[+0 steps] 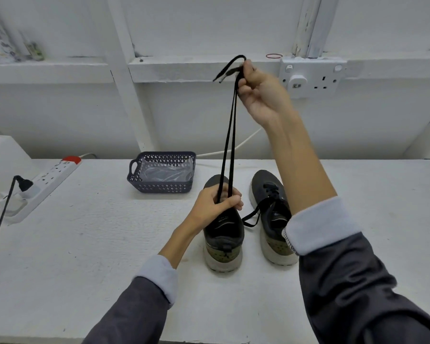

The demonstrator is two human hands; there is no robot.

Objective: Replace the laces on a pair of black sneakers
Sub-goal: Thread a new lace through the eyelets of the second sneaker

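On the white bench (pixel 85 244), near the middle of the view, a pair of black sneakers stands side by side with heels toward the person and toes pointing to twelve o'clock. The left grip (pixel 215 202) is curled over the tongue area of the left sneaker (pixel 224 234), its fingers closed round two strands of a black lace (pixel 230 135) where they come up from the shoe. The strands run nearly straight up toward twelve o'clock to the right grip (pixel 261 93), which is raised in front of the wall and pinches the lace near its ends; the two tips poke out at nine o'clock of the fingers. The right sneaker (pixel 271 202), at three o'clock of the left one, is laced, with a loose loop trailing between the shoes. A dark perforated basket (pixel 159 188) with clear plastic inside sits at eleven o'clock of the left sneaker. A white power strip (pixel 52 180) lies at nine o'clock of the basket, with a black plug (pixel 24 184) in it. A wall socket (pixel 313 75) is at three o'clock of the right grip.
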